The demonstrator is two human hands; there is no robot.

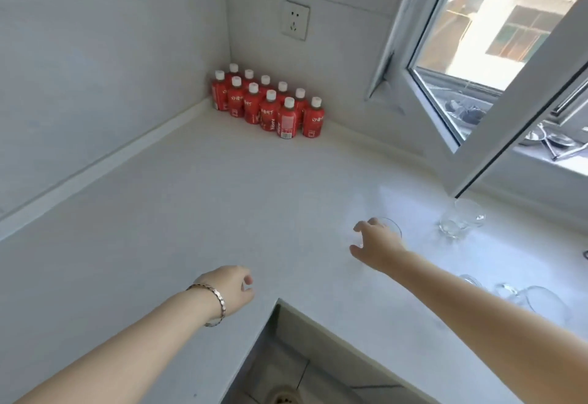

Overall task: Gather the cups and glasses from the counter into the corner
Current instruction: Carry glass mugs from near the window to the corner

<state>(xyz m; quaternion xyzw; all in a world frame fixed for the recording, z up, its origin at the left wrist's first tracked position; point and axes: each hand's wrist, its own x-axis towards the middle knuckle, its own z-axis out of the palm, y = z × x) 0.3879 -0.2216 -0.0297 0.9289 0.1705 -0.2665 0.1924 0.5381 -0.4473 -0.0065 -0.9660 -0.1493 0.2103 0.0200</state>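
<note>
A clear glass stands on the white counter, right of centre. My right hand is curled around its left side, thumb low and fingers over the rim. Two more clear glasses stand close together under the open window sash. Several clear glasses sit by my right forearm at the right edge, partly hidden by the arm. My left hand, with a bracelet on the wrist, hovers over the counter near its inner corner, fingers curled and holding nothing. The wall corner is at the far back.
Several red bottles with white caps fill the far corner against the walls. An open window sash juts over the counter on the right. A wall socket sits above the bottles. The counter's inner edge drops to the floor.
</note>
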